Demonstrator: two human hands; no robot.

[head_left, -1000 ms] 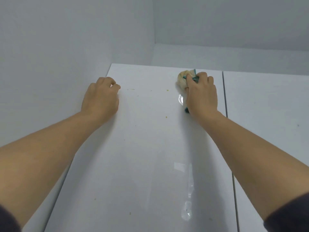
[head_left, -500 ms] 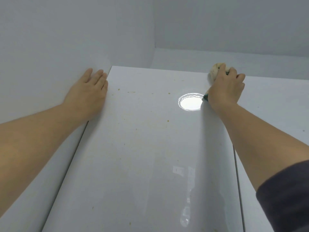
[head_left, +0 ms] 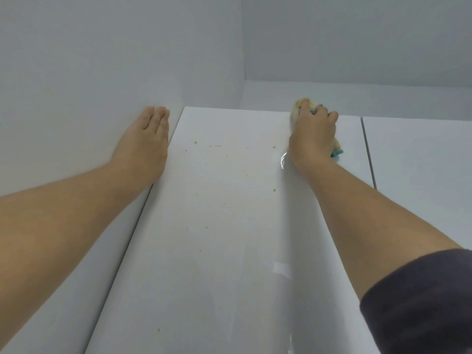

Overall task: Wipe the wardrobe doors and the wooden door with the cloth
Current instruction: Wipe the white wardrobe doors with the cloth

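Nearest, at five o'clock, a dark sleeve (head_left: 421, 302) covers the right forearm, and the glossy white wardrobe door (head_left: 217, 264) runs away from it up the middle of the view, with faint streaks on its sheen. Farther up, small yellowish specks (head_left: 274, 190) dot the panel toward twelve o'clock — the likely slip is that a pass kept to the right edge leaves them behind, or that a bunched, soiled wad smears them instead of lifting them. At ten o'clock the left grip (head_left: 145, 141) lies flat and open against the white wall (head_left: 76, 85) just beside the door's left edge, fingers straight, holding nothing; leaning on it could leave a mark there. At one o'clock the right grip (head_left: 313, 139) is curled round the cloth (head_left: 297, 109), a yellow and teal wad pressed to the door's top right corner, near the seam (head_left: 367, 154) with the second door (head_left: 421, 175) at two o'clock. With a hard push so high up, the cloth could slide off the top edge, I judge. No brand, label or writing can be read anywhere.
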